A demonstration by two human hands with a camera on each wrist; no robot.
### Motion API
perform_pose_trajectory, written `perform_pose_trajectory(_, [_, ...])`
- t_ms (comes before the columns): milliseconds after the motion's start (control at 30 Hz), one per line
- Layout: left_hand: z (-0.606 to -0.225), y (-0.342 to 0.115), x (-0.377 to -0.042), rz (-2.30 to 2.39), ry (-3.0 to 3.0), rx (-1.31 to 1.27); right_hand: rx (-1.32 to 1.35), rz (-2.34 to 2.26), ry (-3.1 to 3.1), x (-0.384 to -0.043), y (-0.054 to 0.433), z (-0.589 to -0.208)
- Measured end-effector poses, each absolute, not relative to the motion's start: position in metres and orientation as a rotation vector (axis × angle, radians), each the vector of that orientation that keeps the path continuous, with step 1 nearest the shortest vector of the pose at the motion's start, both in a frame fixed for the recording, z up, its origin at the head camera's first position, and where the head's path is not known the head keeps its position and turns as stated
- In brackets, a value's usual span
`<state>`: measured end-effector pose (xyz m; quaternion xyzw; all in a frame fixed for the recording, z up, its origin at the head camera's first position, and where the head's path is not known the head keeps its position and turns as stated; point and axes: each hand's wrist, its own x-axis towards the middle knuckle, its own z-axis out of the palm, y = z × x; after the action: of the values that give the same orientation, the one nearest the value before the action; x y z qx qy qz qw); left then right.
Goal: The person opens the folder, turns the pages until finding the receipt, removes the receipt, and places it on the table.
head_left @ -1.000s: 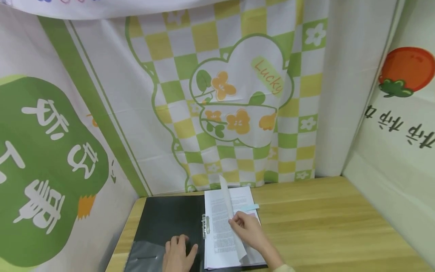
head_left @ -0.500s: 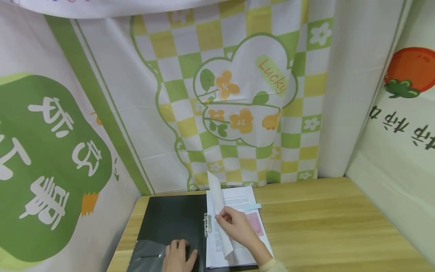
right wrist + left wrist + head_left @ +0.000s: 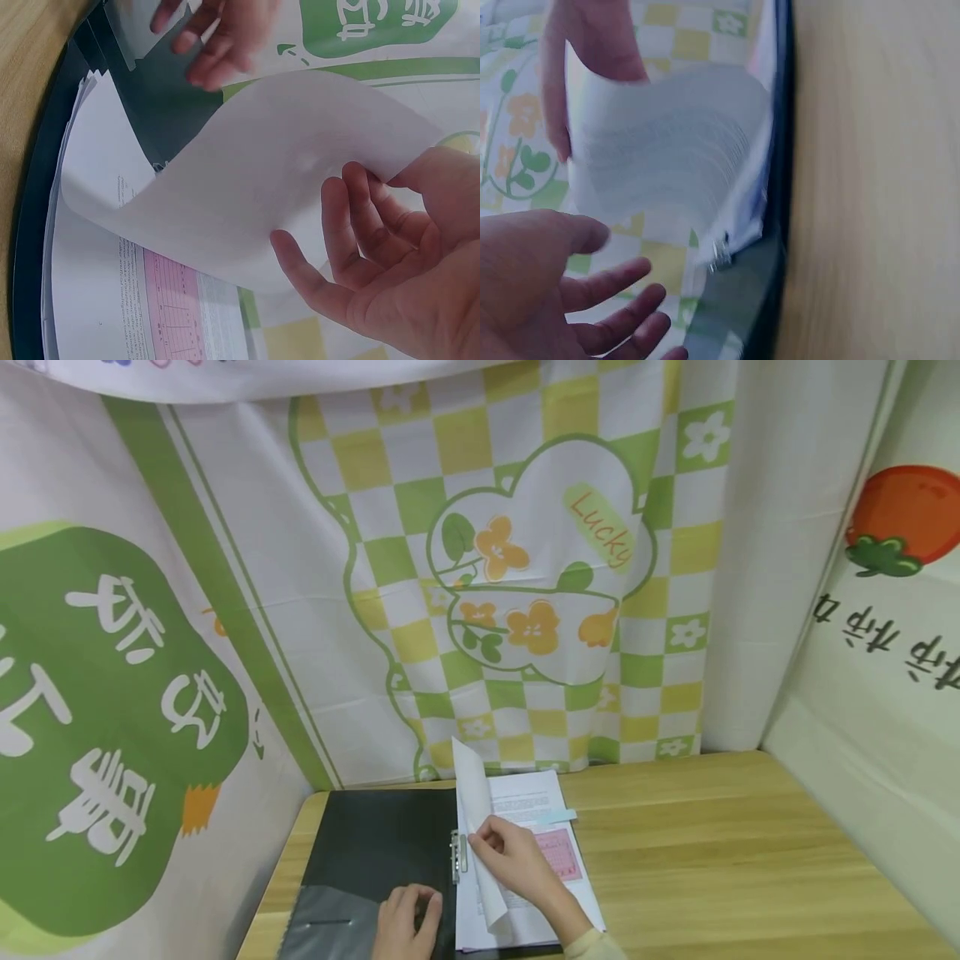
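A black clip folder lies spread on the table, with a stack of printed papers on its right side. My right hand pinches the edge of one sheet between thumb and fingers. This sheet curls up and leans left toward the metal clip. Beneath it, a pink printed form shows on the stack. Over the folder's left cover, near its grey pocket, is my left hand. In the left wrist view its fingers are spread and loose, holding nothing.
A pale blue tab sticks out past the stack's right edge. Wooden tabletop stretches to the right of the folder. A checkered curtain hangs behind the table, and printed cloth walls stand on both sides.
My right hand has carried the sheet's edge leftward, uncovering more of the pink form. My left hand, earlier laid on the left cover, has shifted slightly right with its fingers drawn in.
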<state>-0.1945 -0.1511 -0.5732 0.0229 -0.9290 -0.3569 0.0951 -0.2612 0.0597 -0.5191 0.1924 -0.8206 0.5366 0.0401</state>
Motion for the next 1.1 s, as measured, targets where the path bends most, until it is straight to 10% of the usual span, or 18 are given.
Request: perform_pose_trajectory(1100, [-0.526,-0.085,-0.19,-0.914,-2.596,-0.172,0.591,1.701,-2.549,-0.258,0.064,-0.519])
